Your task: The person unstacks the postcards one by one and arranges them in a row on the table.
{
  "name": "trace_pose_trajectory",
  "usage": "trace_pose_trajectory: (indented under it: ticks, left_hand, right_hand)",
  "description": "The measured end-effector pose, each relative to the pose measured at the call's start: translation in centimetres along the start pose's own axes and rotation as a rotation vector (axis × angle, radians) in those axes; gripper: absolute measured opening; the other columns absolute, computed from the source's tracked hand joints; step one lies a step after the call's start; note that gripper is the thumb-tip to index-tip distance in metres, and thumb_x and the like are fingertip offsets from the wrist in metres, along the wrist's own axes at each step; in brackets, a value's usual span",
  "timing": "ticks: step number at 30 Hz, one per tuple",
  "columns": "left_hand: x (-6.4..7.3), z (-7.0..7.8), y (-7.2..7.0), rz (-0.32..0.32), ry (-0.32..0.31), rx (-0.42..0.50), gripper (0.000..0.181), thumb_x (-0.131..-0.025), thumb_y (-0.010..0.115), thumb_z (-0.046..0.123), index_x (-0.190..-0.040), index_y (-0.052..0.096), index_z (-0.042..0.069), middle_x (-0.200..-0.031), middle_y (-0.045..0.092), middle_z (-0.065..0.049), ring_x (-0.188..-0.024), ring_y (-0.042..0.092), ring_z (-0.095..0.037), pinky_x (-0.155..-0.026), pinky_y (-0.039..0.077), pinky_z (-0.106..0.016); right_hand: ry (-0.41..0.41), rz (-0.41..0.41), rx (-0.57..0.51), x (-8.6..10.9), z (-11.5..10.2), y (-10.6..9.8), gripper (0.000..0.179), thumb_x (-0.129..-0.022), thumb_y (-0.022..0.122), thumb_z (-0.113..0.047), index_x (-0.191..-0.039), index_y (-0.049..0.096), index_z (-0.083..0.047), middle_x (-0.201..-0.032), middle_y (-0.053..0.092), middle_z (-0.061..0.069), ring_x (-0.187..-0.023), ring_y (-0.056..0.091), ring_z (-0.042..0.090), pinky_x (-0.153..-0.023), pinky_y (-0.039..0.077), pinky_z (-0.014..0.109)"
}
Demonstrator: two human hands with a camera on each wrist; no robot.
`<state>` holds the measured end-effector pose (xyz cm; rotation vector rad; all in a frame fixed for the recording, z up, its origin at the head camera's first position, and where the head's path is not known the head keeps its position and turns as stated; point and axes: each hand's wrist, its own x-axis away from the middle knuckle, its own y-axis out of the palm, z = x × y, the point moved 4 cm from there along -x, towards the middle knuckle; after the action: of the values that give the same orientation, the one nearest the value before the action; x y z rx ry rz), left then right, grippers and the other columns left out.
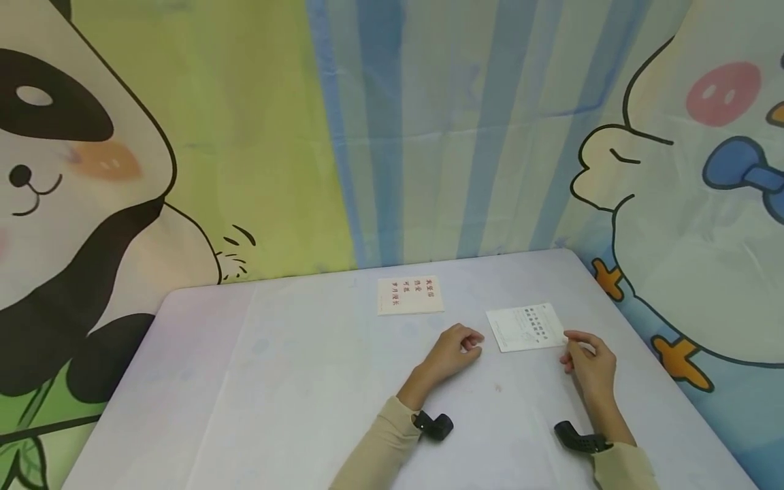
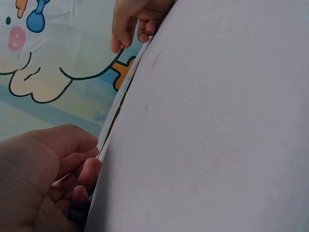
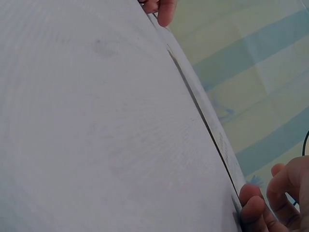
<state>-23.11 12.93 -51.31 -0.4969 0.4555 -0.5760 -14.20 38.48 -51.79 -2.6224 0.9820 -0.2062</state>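
Note:
A thin white booklet (image 1: 527, 328) with dark printed characters lies on the table at the right in the head view. My right hand (image 1: 591, 361) pinches its right corner between thumb and fingers. Just off its left edge, my left hand (image 1: 453, 352) rests near the table with loosely curled fingers and holds nothing. In the right wrist view the booklet (image 3: 215, 128) shows nearly edge-on, a dark gap running under it, with the right fingers (image 3: 252, 193) at its near end. Farther back lies a second cream booklet (image 1: 410, 295) with red characters, untouched.
A white cloth covers the table (image 1: 294, 381). Behind it hangs a striped curtain (image 1: 429, 136), with a cartoon panda (image 1: 92, 224) at the left and a white cartoon bird (image 1: 686, 272) at the right. Black wrist cameras (image 1: 436, 427) sit on both wrists.

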Motion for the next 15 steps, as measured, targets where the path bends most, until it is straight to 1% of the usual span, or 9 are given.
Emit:
trace_pose_trajectory:
  ticks: [3, 4, 7, 11, 15]
  left_hand:
    - [0.13, -0.03, -0.04, -0.022, -0.028, -0.024, 0.023, -0.087, 0.066, 0.007, -0.11, 0.069, 0.002, -0.086, 0.058, 0.002, -0.077, 0.05, -0.001, -0.07, 0.044, -0.014]
    - [0.19, -0.08, -0.05, -0.035, -0.055, -0.017, 0.024, -0.088, 0.066, 0.007, -0.111, 0.069, 0.002, -0.087, 0.059, 0.002, -0.077, 0.051, -0.001, -0.071, 0.044, -0.014]
    - [0.27, -0.32, -0.09, -0.06, -0.088, -0.037, 0.025, -0.088, 0.067, 0.009, -0.112, 0.069, 0.004, -0.089, 0.059, 0.002, -0.078, 0.051, -0.001, -0.072, 0.043, -0.013]
    - [0.51, -0.29, -0.39, -0.076, -0.098, -0.044, 0.025, -0.089, 0.067, 0.01, -0.113, 0.069, 0.004, -0.089, 0.059, 0.001, -0.079, 0.051, -0.002, -0.072, 0.042, -0.014]
    - [0.74, -0.26, -0.63, -0.079, -0.105, -0.044, 0.024, -0.089, 0.067, 0.01, -0.113, 0.069, 0.004, -0.089, 0.059, 0.002, -0.079, 0.051, -0.001, -0.072, 0.043, -0.014]
  right_hand:
    - [0.0, 0.0, 0.003, 0.21, -0.05, 0.01, 0.022, -0.099, 0.049, -0.017, -0.115, 0.059, -0.006, -0.063, 0.06, -0.003, -0.05, 0.054, 0.012, -0.047, 0.044, 0.019]
    - [-0.002, 0.001, 0.001, 0.24, -0.05, 0.02, 0.021, -0.099, 0.049, -0.017, -0.114, 0.059, -0.006, -0.063, 0.06, -0.003, -0.05, 0.054, 0.012, -0.048, 0.044, 0.019]
    - [-0.017, -0.003, -0.015, 0.25, -0.13, 0.1, 0.02, -0.099, 0.051, -0.016, -0.113, 0.06, -0.005, -0.062, 0.06, -0.002, -0.049, 0.054, 0.012, -0.047, 0.044, 0.02]
    - [-0.025, -0.005, -0.033, 0.16, -0.37, 0.16, 0.018, -0.098, 0.052, -0.015, -0.111, 0.061, -0.005, -0.061, 0.06, -0.003, -0.049, 0.053, 0.01, -0.046, 0.042, 0.02]
    - [-0.038, 0.005, -0.027, 0.26, -0.7, 0.18, 0.019, -0.098, 0.051, -0.015, -0.112, 0.062, -0.007, -0.061, 0.059, -0.003, -0.052, 0.052, 0.008, -0.045, 0.039, 0.02]
